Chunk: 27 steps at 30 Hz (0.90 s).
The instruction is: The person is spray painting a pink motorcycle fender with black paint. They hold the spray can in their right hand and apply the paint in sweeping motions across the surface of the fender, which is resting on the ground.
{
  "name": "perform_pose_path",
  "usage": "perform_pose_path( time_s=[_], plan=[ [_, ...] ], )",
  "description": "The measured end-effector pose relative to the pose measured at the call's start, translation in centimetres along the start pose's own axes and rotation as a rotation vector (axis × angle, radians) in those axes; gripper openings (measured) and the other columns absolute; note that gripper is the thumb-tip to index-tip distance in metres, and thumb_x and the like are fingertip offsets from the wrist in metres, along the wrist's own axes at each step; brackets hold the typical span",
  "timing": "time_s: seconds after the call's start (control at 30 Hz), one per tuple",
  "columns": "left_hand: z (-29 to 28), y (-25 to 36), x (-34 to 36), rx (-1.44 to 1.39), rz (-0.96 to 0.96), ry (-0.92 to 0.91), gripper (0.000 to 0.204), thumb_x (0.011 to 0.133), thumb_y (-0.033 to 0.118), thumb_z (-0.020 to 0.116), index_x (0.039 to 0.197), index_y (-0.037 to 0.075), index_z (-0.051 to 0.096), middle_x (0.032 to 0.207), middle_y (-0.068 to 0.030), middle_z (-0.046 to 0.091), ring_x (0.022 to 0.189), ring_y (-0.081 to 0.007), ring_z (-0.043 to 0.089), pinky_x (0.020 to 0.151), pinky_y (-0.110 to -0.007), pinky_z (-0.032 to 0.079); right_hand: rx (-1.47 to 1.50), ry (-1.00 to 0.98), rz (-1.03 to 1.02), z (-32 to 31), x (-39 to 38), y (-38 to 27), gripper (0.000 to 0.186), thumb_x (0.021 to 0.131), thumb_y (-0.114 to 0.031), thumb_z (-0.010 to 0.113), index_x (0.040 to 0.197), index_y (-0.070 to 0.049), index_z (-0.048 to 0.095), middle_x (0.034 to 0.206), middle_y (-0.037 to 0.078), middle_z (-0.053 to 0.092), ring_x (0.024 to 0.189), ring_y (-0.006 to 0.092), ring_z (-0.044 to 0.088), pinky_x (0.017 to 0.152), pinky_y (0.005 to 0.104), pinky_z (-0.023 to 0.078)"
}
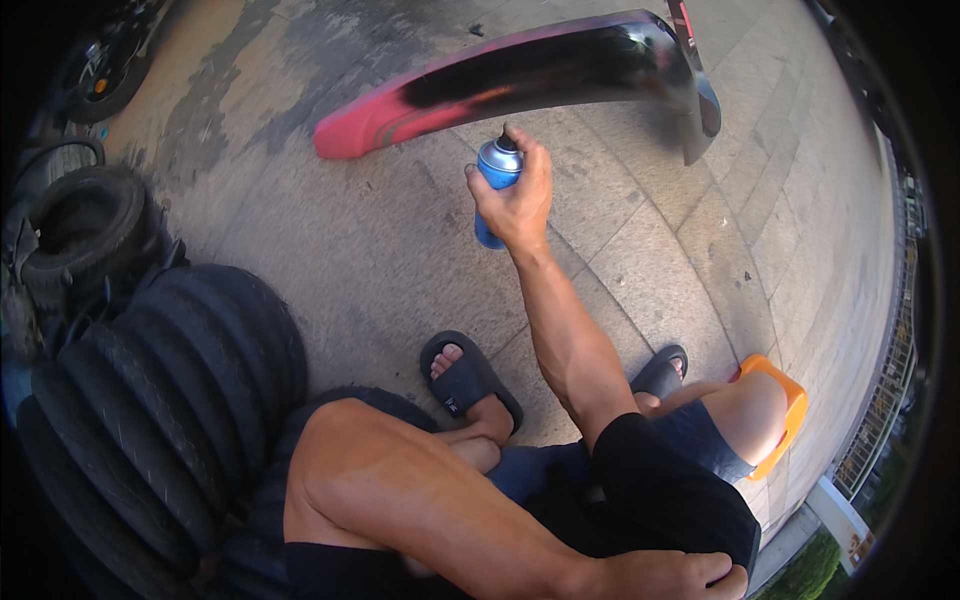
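A blue spray can [490, 215] with a silver top stands upright in my right hand [522, 200]. My thumb lies along its left side, and a finger presses on the black nozzle. Past the can is a long curved panel [545, 75], like a vehicle fender, pink toward its left end and along its upper edge, with glossy black paint over its middle. My left forearm crosses my lap. At the lower edge my left hand [670, 576] is closed beside my right sleeve; its fingertips are hidden, so what it holds, if anything, does not show.
Several black tyres [170, 390] are stacked at the left, with another worn tyre [85, 225] behind them. A wheel [115, 85] shows at the far left. An orange stool [785, 415] is under my right leg. Dark stains [215, 75] mark the paved ground.
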<state>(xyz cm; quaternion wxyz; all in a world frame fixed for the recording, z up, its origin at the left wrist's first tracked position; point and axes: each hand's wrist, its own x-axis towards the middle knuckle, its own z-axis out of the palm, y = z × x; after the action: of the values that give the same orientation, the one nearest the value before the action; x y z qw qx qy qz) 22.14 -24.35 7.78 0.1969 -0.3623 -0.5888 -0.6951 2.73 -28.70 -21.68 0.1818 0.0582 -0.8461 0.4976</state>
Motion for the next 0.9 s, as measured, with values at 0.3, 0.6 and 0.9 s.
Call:
perform_pose_path(
  time_s=[0.3,0.6,0.9],
  plan=[
    [0.3,0.2,0.1,0.024,0.002,0.052,0.02,0.093,0.027,0.061,0.082,0.011,0.064,0.079,-0.0014,0.058,0.073,-0.0189,0.057,0.056,-0.032,0.041,-0.015,-0.052,-0.041,-0.2,0.4,0.1,0.066,0.072,-0.013,0.082,0.133,-0.011,0.057,0.121,0.016,0.062,0.112,0.0371,0.064,0.094,0.0463,0.055],
    [0.2,0.1,0.1,0.013,0.019,0.037,0.02,0.093,0.028,0.061,0.084,0.01,0.065,0.079,-0.0018,0.058,0.074,-0.0191,0.058,0.057,-0.032,0.042,-0.036,0.001,-0.051,-1.3,1.1,0.3,0.068,0.071,-0.013,0.084,0.134,-0.011,0.056,0.121,0.016,0.062,0.114,0.0363,0.063,0.097,0.0441,0.054],
    [-0.1,0.0,0.0,-0.026,0.002,-0.024,0.023,0.092,0.027,0.061,0.074,0.013,0.057,0.078,-0.0014,0.056,0.073,-0.0186,0.056,0.057,-0.032,0.041,-0.066,-0.106,0.021,-1.2,0.1,0.6,0.069,0.071,-0.013,0.084,0.134,-0.011,0.056,0.124,0.017,0.061,0.114,0.036,0.064,0.096,0.0453,0.055]
  ],
)
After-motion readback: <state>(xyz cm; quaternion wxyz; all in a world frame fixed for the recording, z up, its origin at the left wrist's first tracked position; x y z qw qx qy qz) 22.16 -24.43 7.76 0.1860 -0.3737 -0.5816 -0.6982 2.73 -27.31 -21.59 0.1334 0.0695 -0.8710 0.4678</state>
